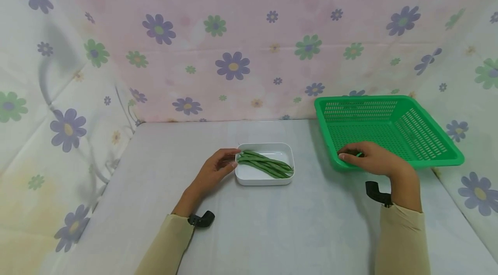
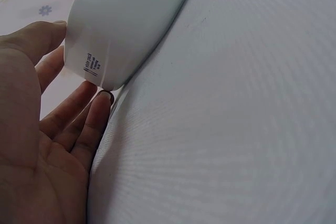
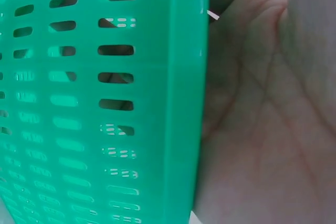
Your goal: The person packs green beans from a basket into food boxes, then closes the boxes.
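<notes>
A white rectangular dish (image 1: 264,182) stands on the table, with several green beans (image 1: 266,163) lying in it. My left hand (image 1: 213,169) touches its left end with loosely extended fingers; in the left wrist view the thumb and fingertips meet the dish wall (image 2: 126,19). My right hand (image 1: 375,158) reaches over the near rim of a green slotted basket (image 1: 435,163), close to its left corner. Through the slots of the basket wall (image 3: 184,103), skin and a bit of darker green show in the right wrist view. Whatever lies between those fingertips is mostly hidden.
The white-covered table (image 1: 303,227) extends toward me. A flowered cloth (image 1: 253,89) hangs behind the table and at both sides. The basket stands at the right, near the back cloth. Each wrist wears a black camera mount (image 1: 202,219).
</notes>
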Demonstrator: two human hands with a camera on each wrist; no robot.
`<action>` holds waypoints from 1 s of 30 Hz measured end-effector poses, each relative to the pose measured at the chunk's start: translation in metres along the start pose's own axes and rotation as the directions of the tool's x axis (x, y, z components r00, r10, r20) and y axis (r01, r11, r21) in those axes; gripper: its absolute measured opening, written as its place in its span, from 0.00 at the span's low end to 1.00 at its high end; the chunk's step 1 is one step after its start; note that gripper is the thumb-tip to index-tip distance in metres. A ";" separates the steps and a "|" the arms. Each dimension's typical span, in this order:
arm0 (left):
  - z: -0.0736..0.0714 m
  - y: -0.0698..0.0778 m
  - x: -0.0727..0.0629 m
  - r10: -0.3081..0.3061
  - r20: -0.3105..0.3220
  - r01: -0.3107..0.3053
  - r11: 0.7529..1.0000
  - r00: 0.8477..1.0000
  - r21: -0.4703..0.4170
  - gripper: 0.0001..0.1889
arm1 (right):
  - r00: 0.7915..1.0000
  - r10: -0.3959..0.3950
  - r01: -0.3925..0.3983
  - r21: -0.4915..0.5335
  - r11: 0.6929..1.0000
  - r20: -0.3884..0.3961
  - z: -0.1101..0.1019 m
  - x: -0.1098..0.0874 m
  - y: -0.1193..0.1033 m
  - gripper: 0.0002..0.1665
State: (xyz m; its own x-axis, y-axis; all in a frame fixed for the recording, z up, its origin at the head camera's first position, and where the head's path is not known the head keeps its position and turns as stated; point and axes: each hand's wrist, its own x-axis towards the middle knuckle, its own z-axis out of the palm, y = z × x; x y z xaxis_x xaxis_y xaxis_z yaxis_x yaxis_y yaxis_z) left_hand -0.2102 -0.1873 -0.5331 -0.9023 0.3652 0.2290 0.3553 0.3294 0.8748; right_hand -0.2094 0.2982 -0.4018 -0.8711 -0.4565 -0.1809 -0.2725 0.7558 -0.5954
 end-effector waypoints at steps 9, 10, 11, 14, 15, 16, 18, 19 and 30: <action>0.000 -0.001 0.000 -0.005 0.004 0.005 1.000 1.000 -0.004 0.23 | 0.998 -0.032 0.032 0.003 0.999 -0.055 0.001 0.001 0.003 0.09; 0.000 -0.001 0.000 -0.005 0.004 0.005 1.000 1.000 -0.005 0.23 | 0.998 -0.030 0.030 0.000 1.000 -0.054 0.000 0.001 0.003 0.09; 0.000 -0.001 0.000 -0.003 0.004 0.003 1.000 1.000 -0.006 0.23 | 0.998 -0.027 0.027 -0.004 1.000 -0.053 0.000 0.000 0.003 0.09; 0.000 0.000 0.000 0.001 0.004 -0.001 1.000 1.000 -0.007 0.23 | 0.998 -0.041 0.040 -0.012 0.999 -0.052 -0.002 -0.002 0.005 0.08; 0.000 0.000 0.000 0.001 0.004 -0.001 1.000 1.000 -0.006 0.23 | 0.997 -0.052 0.051 -0.016 0.999 -0.053 -0.002 -0.003 0.006 0.07; 0.000 0.000 0.000 0.001 0.004 -0.001 1.000 1.000 -0.003 0.23 | 0.997 -0.063 0.062 -0.019 0.998 -0.055 -0.003 -0.005 0.007 0.06; 0.000 0.000 0.000 -0.002 0.005 0.002 1.000 1.000 0.001 0.23 | 0.995 -0.085 0.084 -0.023 0.996 -0.061 -0.005 -0.008 0.010 0.05; 0.000 0.000 0.000 -0.003 0.005 0.003 1.000 1.000 0.004 0.23 | 0.993 -0.095 0.093 -0.027 0.995 -0.065 -0.005 -0.009 0.012 0.05; -0.001 0.003 0.000 0.004 0.006 -0.004 1.000 1.000 0.005 0.23 | 0.979 -0.169 0.170 0.003 0.985 -0.117 -0.009 -0.017 0.014 0.06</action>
State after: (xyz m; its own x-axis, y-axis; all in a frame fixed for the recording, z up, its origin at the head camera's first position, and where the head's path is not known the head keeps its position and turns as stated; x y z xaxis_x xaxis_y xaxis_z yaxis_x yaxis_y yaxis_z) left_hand -0.2088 -0.1868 -0.5299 -0.8996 0.3715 0.2295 0.3598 0.3327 0.8717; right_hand -0.2019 0.3213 -0.3999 -0.8544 -0.5193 0.0148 -0.4153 0.6655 -0.6202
